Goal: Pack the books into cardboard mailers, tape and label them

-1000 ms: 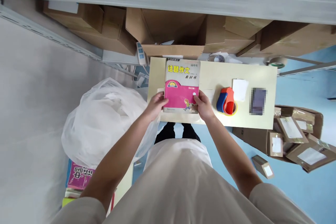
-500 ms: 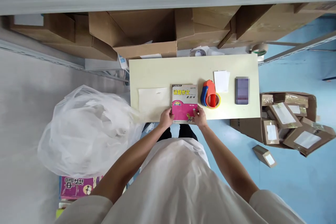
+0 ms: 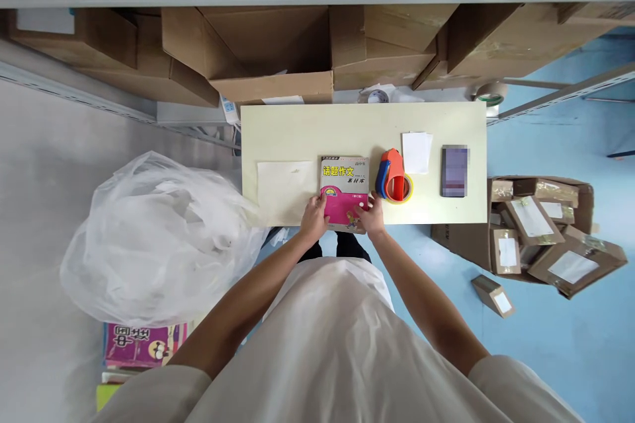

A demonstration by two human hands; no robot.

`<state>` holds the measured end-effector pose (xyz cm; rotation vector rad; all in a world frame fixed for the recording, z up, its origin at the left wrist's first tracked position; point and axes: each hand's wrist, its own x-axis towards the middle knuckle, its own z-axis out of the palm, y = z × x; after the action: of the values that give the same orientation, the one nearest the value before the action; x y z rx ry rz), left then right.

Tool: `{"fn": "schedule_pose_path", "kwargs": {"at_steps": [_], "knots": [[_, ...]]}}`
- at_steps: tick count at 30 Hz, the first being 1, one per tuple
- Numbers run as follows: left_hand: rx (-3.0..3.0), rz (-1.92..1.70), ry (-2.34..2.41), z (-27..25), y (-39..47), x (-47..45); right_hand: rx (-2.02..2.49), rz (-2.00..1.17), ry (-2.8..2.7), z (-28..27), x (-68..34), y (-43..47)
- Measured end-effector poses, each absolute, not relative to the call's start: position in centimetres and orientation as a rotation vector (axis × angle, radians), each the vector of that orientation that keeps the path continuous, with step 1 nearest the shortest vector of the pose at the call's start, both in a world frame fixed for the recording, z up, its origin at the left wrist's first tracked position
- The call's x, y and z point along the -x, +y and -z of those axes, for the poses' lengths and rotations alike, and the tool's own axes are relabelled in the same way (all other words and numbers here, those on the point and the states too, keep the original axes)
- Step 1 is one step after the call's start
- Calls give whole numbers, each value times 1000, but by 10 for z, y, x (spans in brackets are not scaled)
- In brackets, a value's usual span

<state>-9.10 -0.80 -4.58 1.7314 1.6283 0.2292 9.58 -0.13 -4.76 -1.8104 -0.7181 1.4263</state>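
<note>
I read yellow 话题作文 on the grey-and-pink rectangular paperback book (image 3: 344,192), black 素材库 beneath it, 高中生 at the cover's upper right and 修订版 bracketed on the pink. From here, I cannot make out for certain the large dark characters on the magenta rectangular book (image 3: 133,346).

From above the near side of the cream table (image 3: 342,132), the head camera faces forward and steeply down, spanning its width.

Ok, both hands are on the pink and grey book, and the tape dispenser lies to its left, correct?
The side is wrong: the tape dispenser lies to the right of the book, as the head view shows. Left hand and right hand are on it.
</note>
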Motion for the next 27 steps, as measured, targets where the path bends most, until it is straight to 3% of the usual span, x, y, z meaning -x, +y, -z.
{"fn": "schedule_pose_path", "kwargs": {"at_steps": [7, 13, 17, 22, 27], "knots": [[-1603, -384, 1586, 50, -15, 96, 1633, -1668, -526, 16, -98, 10], [-1439, -527, 1385, 47, -4, 51, 1688, -1509, -669, -18, -115, 5], [-1284, -643, 1378, 17, 10, 29, 1867, -1336, -926, -33, -112, 4], [-1162, -782, 1312, -23, 14, 61, 1722, -1381, -1201, -37, -65, 2], [-1070, -612, 1674, -11, 18, 113, 1528, -1545, -1492, -24, -26, 1]]}}
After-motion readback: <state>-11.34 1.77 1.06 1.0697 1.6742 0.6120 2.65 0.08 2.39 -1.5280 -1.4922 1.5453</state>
